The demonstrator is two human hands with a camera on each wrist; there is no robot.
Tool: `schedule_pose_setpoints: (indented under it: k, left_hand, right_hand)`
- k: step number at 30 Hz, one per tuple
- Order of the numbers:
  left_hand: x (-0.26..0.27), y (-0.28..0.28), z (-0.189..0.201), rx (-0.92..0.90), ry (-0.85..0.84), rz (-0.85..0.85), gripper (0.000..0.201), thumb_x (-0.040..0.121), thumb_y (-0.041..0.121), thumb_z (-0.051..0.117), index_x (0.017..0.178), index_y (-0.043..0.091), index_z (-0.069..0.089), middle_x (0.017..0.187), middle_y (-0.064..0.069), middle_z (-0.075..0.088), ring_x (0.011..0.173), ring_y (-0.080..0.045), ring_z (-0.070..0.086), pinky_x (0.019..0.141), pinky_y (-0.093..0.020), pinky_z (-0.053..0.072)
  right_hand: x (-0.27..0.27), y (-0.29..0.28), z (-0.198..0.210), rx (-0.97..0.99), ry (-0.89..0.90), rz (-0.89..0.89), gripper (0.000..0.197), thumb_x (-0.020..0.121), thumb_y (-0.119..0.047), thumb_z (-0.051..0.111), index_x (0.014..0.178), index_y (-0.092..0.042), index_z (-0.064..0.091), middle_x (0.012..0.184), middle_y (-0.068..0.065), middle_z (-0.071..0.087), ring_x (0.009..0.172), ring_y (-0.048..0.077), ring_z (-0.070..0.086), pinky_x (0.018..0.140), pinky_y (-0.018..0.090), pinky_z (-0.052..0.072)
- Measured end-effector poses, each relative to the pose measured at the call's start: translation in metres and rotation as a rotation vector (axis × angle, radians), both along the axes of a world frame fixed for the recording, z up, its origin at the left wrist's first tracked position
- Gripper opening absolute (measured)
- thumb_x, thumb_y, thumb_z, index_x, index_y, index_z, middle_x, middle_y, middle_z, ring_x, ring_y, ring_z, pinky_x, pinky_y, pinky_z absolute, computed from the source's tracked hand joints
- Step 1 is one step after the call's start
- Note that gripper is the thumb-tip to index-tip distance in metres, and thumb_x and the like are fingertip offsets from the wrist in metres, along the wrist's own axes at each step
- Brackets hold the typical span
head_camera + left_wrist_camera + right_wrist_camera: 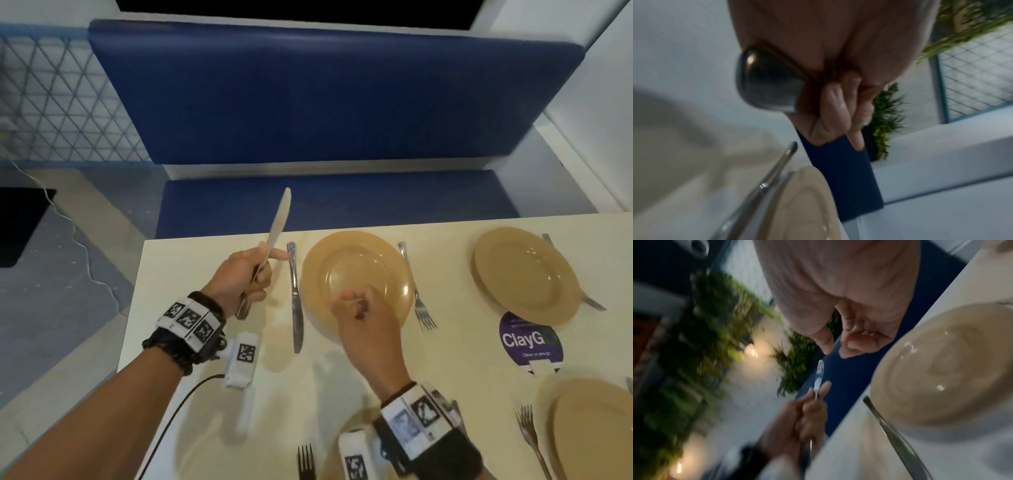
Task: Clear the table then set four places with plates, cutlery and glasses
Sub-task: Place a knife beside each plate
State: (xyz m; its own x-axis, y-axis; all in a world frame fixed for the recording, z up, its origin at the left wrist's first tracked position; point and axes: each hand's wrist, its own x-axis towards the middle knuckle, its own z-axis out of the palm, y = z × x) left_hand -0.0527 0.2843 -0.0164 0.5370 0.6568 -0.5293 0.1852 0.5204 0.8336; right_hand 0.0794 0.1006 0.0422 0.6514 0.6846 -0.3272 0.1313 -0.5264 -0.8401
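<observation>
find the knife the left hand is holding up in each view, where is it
Head: the held knife is left of centre, its blade pointing up over the blue bench, gripped by the left hand.
Left wrist: only its rounded handle end shows, upper centre-left.
Right wrist: its blade is at centre, above the fingers.
Shared landmark: the tan plate with the table knife beside it.

bare table corner left of laid knife, plate and fork crowding the right

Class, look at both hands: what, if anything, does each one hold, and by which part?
The left hand grips a knife by its handle, blade pointing up. The right hand holds nothing.
</observation>
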Motion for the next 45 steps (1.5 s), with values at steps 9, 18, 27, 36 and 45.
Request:
schedule_pose_setpoints:
  k: [9, 18, 27, 36, 45]
  left_hand:
    - [0.05, -0.119, 0.074, 0.111, -0.09, -0.777, 0.052, 0.101, 0.054, 0.043, 0.112, 0.013, 0.071, 0.06, -0.004, 0.034, 0.048, -0.017, 0.021, 0.046, -0.03, 0.019]
    - [0.156, -0.153, 0.067, 0.189, 0.238, -0.852, 0.043, 0.091, 0.055, 0.054, 0.069, 0.017, 0.054, 0.06, -0.001, 0.044, 0.049, -0.014, 0.042, 0.058, -0.029, 0.041]
    - [0.321, -0.161, 0.013, 0.194, 0.359, -0.196, 0.024, 0.097, 0.027, 0.065, 0.107, 0.006, 0.058, 0.078, -0.008, 0.065, 0.059, -0.016, 0.064, 0.054, -0.027, 0.053]
    - [0.364, -0.144, -0.047, 0.237, 0.591, -0.205, 0.074, 0.078, 0.025, 0.074, 0.143, 0.017, 0.038, 0.116, -0.015, 0.07, 0.095, -0.031, 0.073, 0.084, -0.047, 0.062]
    - [0.392, -0.14, -0.065, 0.524, 0.671, -0.298, 0.064, 0.085, 0.036, 0.075, 0.138, 0.018, 0.045, 0.138, -0.015, 0.055, 0.118, -0.032, 0.058, 0.09, -0.032, 0.046]
  right_hand:
    - [0.088, -0.08, 0.056, 0.397, 0.491, 0.076, 0.042, 0.089, -0.043, 0.058, 0.103, -0.005, 0.069, 0.068, 0.01, 0.052, 0.059, 0.019, 0.047, 0.059, 0.031, 0.038]
    - [0.212, -0.21, 0.046, 0.351, 0.675, 0.007, 0.031, 0.093, -0.028, 0.065, 0.094, 0.0, 0.078, 0.086, 0.028, 0.071, 0.073, 0.033, 0.067, 0.064, 0.032, 0.057]
    - [0.252, -0.202, -0.037, 0.017, 0.707, -0.099, 0.014, 0.088, -0.002, 0.066, 0.1, -0.005, 0.072, 0.082, 0.01, 0.074, 0.063, 0.014, 0.059, 0.059, 0.025, 0.046]
    - [0.257, -0.135, -0.076, -0.052, 0.674, -0.382, 0.012, 0.085, 0.006, 0.065, 0.093, 0.004, 0.074, 0.06, 0.005, 0.069, 0.045, 0.009, 0.056, 0.044, 0.018, 0.044]
    - [0.263, -0.128, -0.104, -0.202, 0.188, -0.214, 0.014, 0.082, -0.019, 0.073, 0.091, -0.022, 0.064, 0.093, 0.001, 0.072, 0.084, 0.02, 0.069, 0.077, 0.034, 0.056]
